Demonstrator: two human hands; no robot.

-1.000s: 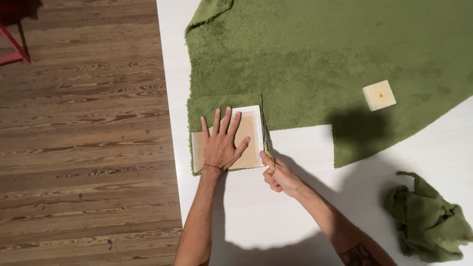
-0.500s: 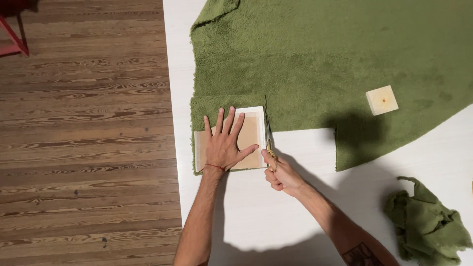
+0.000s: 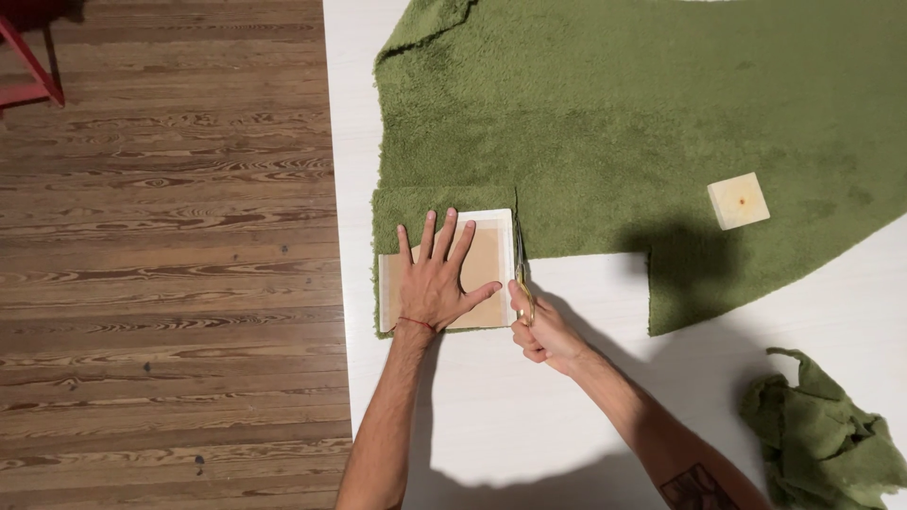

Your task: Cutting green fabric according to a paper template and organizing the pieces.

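Green fleece cloth (image 3: pixel 642 123): spread flat over the white table (image 3: pixel 491 416), soft, limp, light; likely to creep unless pinned.
Square card template (image 3: pixel 487 269): stiff, thin, lying on the cloth's lower left corner. Your left hand (image 3: pixel 436 283) presses it down, fingers splayed wide; press on the card, not on loose pile.
Scissors (image 3: pixel 520 274): gripped in your right hand (image 3: pixel 540 331), blades along the card's right edge.
Wooden block (image 3: pixel 738 200): resting on the cloth, well apart.
Crumpled scrap (image 3: pixel 822 444): at the table's lower right.

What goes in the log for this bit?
left hand flat on square template | right hand holds scissors | cutting green fabric
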